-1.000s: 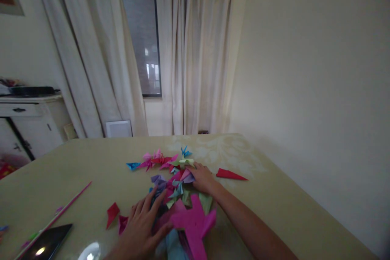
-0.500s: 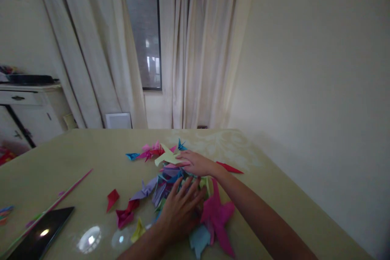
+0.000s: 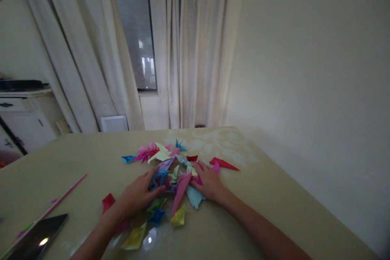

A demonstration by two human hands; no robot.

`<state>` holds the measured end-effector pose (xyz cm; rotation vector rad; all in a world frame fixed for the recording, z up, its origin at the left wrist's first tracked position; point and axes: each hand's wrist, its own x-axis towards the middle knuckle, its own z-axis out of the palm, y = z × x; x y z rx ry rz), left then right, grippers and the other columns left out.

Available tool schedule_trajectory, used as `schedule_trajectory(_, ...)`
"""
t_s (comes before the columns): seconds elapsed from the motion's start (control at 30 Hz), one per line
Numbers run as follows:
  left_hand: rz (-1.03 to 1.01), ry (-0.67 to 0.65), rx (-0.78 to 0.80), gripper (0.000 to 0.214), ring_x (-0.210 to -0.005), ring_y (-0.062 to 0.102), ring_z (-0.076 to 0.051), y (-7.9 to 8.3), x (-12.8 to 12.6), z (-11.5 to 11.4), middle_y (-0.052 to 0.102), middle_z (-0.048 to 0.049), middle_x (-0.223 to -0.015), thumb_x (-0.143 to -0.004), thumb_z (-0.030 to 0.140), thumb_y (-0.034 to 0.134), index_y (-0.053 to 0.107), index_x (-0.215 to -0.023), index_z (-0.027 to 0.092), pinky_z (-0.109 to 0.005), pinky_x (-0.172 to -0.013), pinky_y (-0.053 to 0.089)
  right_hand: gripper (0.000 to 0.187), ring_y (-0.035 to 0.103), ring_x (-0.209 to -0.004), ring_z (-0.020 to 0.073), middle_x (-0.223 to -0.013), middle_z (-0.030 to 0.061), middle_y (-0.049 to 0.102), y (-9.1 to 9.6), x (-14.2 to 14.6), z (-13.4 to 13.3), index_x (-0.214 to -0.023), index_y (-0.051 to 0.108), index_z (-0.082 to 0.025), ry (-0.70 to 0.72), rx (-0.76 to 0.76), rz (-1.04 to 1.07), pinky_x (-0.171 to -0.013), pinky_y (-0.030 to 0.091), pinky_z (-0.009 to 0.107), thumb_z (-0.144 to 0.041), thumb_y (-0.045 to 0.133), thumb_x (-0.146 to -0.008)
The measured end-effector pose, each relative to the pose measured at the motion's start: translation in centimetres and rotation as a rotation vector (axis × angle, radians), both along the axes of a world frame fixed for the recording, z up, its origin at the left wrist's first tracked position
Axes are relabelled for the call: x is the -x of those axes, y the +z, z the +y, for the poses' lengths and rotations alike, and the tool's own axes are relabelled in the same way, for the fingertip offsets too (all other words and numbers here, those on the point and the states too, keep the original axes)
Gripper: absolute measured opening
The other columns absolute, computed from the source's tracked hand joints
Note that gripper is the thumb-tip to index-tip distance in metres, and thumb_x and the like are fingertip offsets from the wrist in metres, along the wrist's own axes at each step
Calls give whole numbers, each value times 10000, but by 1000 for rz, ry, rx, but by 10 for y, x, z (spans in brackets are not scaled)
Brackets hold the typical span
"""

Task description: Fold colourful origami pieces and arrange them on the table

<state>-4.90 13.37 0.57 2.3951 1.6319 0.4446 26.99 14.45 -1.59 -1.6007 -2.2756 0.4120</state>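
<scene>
A loose pile of folded paper pieces in many colours (image 3: 175,174) lies on the table between my two hands. My left hand (image 3: 138,193) curves around the pile's left side with thumb and fingers apart, touching blue folded paper (image 3: 161,176). On the right side, my right hand (image 3: 209,180) rests with spread fingers against the pile, by a light blue paper piece (image 3: 195,196). A long pink folded piece (image 3: 182,193) points towards me in the middle. Nearer to me are yellow folded pieces (image 3: 135,237) and a dark blue one (image 3: 157,216). My left forearm partly hides red pieces (image 3: 107,202).
A dark tablet or phone (image 3: 42,235) lies at the front left under a thin pink and green stick (image 3: 57,205). Pink folded paper (image 3: 148,150) and a pale green piece (image 3: 160,154) lie behind the pile, a red pointed piece (image 3: 224,164) to its right. Curtains (image 3: 201,48) hang beyond.
My hands have moved apart, the left one leftwards and the right one lower and to the right. The pieces between them have shifted, and yellow and blue ones now show in front.
</scene>
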Motion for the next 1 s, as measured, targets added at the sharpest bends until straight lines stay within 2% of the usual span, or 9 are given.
schedule_trajectory(0.13, 86, 40, -147, 757, -1431, 572, -381, -20, 19, -72, 589, -79, -1591, -953, 659, 577, 406, -1638, 386, -610, -1216, 396, 738, 475, -1479, 390, -1613, 208, 506, 6, 27, 55, -1657, 376, -207, -8, -16, 59, -1201, 358, 570, -448, 617, -1002)
schedule_trajectory(0.2, 182, 164, -259, 796, -1506, 464, -453, -32, 35, -99, 525, -81, -1643, -901, 730, 601, 439, -1618, 423, -767, -1241, 213, 706, 488, -1464, 391, -1595, 202, 524, 7, 42, 75, -1622, 428, -205, 12, -9, 86, -1200, 356, 602, -467, 642, -1002)
schedule_trajectory(0.27, 223, 284, -285, 869, -1522, 419, -497, -43, 53, -114, 476, -116, -1672, -871, 758, 608, 412, -1638, 399, -827, -1203, 209, 663, 516, -1439, 385, -1576, 185, 543, 7, 56, 86, -1573, 487, -200, 66, -1, 117, -1192, 363, 637, -473, 674, -998)
schedule_trajectory(0.4, 111, 118, -225, 1068, -1460, 537, -428, -59, 62, -125, 441, -122, -1693, -893, 657, 663, 33, -1716, 397, -618, -1072, 561, 710, 582, -1395, 335, -1540, 157, 603, 9, 75, 88, -1559, 518, -202, 290, 6, 217, -1176, 438, 528, -449, 759, -937)
schedule_trajectory(0.57, 37, -184, -213, 1293, -1490, 508, -399, -51, 1, -123, 375, -155, -1721, -813, 657, 795, -76, -1716, 344, -532, -1082, 591, 759, 598, -1396, 284, -1569, 103, 597, 19, 44, 80, -1574, 516, -238, 398, -28, 330, -1166, 470, 427, -493, 762, -902)
schedule_trajectory(0.73, 97, -286, -235, 1111, -1576, 374, -380, -21, -75, -92, 272, -126, -1772, -859, 473, 832, 144, -1719, 329, -546, -1207, 473, 673, 469, -1496, 357, -1600, 188, 529, 17, -39, 74, -1552, 533, -179, 44, -110, 305, -1263, 307, 574, -543, 607, -990)
schedule_trajectory(0.87, 57, -366, -276, 742, -1589, 349, -296, 19, -94, -22, 350, -52, -1747, -989, 402, 685, 352, -1650, 356, -504, -1267, 383, 721, 319, -1578, 413, -1667, 214, 424, 1, -94, 59, -1550, 536, -165, -196, -95, 220, -1282, 220, 627, -579, 621, -965)
schedule_trajectory(0.93, 3, -165, -265, 532, -1563, 388, -250, 36, -85, 25, 417, -23, -1707, -1031, 474, 583, 509, -1546, 361, -456, -1287, 335, 712, 360, -1560, 412, -1650, 217, 454, -6, -107, 49, -1533, 556, -164, -224, -59, 186, -1262, 270, 621, -594, 608, -968)
schedule_trajectory(1.0, -27, 20, -258, 535, -1560, 370, -294, 44, -67, 71, 404, -127, -1699, -1072, 487, 435, 519, -1535, 232, -499, -1292, 291, 679, 413, -1534, 394, -1627, 213, 492, -9, -108, 43, -1527, 562, -169, -211, -30, 165, -1253, 297, 608, -594, 555, -998)
